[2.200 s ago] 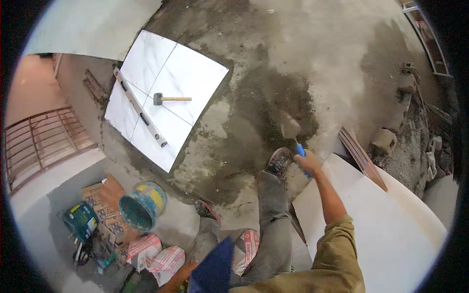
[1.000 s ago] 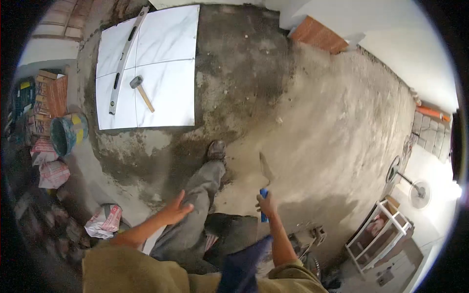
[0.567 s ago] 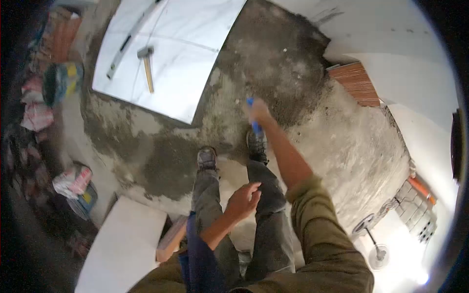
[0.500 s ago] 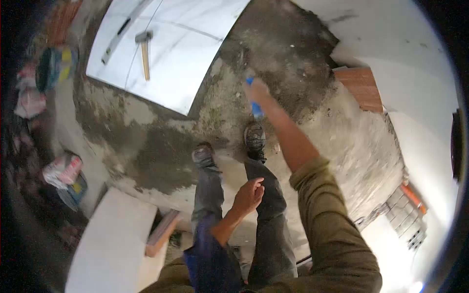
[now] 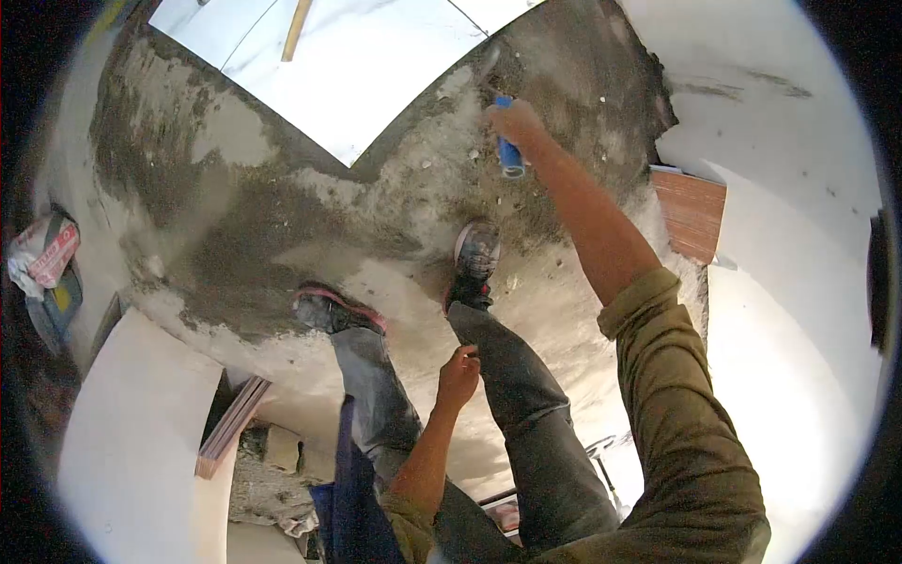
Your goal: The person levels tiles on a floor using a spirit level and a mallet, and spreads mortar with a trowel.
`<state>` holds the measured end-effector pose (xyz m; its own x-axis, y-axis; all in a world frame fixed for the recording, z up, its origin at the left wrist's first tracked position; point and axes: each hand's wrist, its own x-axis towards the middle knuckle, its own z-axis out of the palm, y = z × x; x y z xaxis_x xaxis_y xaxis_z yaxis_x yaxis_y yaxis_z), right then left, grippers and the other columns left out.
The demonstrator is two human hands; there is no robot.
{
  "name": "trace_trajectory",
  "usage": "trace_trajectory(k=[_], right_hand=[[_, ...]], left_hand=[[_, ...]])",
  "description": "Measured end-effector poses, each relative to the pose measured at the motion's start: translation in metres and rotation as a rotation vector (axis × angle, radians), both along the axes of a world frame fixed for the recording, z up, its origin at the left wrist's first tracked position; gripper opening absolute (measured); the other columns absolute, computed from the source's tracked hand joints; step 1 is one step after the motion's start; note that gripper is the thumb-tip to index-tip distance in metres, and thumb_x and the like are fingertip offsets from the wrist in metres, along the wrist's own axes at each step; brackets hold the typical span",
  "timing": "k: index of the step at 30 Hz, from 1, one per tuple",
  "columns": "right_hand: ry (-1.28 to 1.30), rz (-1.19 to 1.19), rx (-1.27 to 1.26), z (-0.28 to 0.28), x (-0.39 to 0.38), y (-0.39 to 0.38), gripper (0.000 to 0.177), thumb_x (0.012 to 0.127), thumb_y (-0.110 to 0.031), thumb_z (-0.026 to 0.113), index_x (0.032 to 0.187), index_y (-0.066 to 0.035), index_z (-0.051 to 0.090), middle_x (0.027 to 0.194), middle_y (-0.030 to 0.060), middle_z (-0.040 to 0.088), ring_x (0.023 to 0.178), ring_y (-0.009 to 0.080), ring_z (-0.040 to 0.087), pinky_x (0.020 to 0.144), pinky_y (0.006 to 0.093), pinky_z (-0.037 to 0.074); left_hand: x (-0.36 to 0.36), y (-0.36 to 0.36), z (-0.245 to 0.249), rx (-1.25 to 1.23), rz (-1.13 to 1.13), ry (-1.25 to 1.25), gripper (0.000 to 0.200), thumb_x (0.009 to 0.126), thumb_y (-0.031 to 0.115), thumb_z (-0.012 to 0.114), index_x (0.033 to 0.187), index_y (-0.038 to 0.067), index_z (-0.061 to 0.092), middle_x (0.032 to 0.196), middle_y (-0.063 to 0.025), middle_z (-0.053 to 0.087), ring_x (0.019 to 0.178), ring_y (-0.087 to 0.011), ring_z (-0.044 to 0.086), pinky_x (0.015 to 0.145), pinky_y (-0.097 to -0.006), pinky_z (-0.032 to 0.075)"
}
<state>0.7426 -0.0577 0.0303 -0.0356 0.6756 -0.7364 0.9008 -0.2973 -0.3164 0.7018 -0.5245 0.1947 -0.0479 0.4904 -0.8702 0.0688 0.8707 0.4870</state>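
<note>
My right hand [image 5: 519, 127] is stretched forward and closed around a blue plastic bottle [image 5: 509, 155], held over the rough floor. A pale blurred streak shows just beyond its far end. My left hand [image 5: 458, 379] stays low beside my right leg, its fingers curled together; whatever may be inside them is hidden. Below the bottle lies the grey cement floor [image 5: 413, 207], with dark and light patches. Large white marbled tiles [image 5: 376, 85] lie at the top, their corner pointing towards me. Part of a wooden hammer handle [image 5: 297, 30] rests on them.
My shoes, a left one [image 5: 338, 308] and a right one [image 5: 476, 254], stand on the floor. A stack of brown tiles [image 5: 691, 211] leans by the right wall. Wood-coloured strips [image 5: 230, 430] and a white panel [image 5: 141, 414] are at lower left, bags [image 5: 45, 258] farther left.
My view has shifted, so the tiles sit higher and most of the hammer is out of view. My left foot has turned outward. The bottle in my right hand is tilted differently.
</note>
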Motion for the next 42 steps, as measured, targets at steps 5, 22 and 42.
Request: trace_trajectory(k=[5, 22, 42], right_hand=[[-0.521, 1.249, -0.015, 0.068, -0.063, -0.007, 0.011, 0.087, -0.016, 0.059, 0.090, -0.007, 0.064, 0.095, 0.0099, 0.063, 0.090, 0.0189, 0.062, 0.068, 0.0356, 0.054], [-0.242, 0.853, 0.245, 0.031, -0.065, -0.143, 0.031, 0.083, -0.031, 0.060, 0.084, 0.000, 0.067, 0.092, 0.0189, 0.065, 0.085, 0.0318, 0.063, 0.073, 0.0414, 0.051], [-0.056, 1.159, 0.005, 0.084, -0.160, -0.190, 0.030, 0.082, -0.025, 0.061, 0.086, 0.004, 0.065, 0.085, 0.0185, 0.064, 0.080, 0.0334, 0.063, 0.072, 0.0455, 0.051]], left_hand=[[-0.012, 0.014, -0.005, -0.021, 0.011, -0.156, 0.034, 0.090, 0.022, 0.056, 0.120, 0.006, 0.052, 0.088, -0.0151, 0.067, 0.083, -0.0258, 0.067, 0.074, -0.0357, 0.052], [-0.069, 0.030, 0.001, 0.080, -0.037, -0.005, 0.028, 0.087, 0.015, 0.057, 0.114, 0.007, 0.057, 0.073, -0.0114, 0.062, 0.068, -0.0225, 0.062, 0.066, -0.0350, 0.049], [-0.060, 0.020, -0.002, 0.091, 0.200, -0.135, 0.035, 0.091, 0.029, 0.053, 0.116, 0.004, 0.054, 0.079, -0.0131, 0.064, 0.074, -0.0229, 0.065, 0.071, -0.0344, 0.050]])
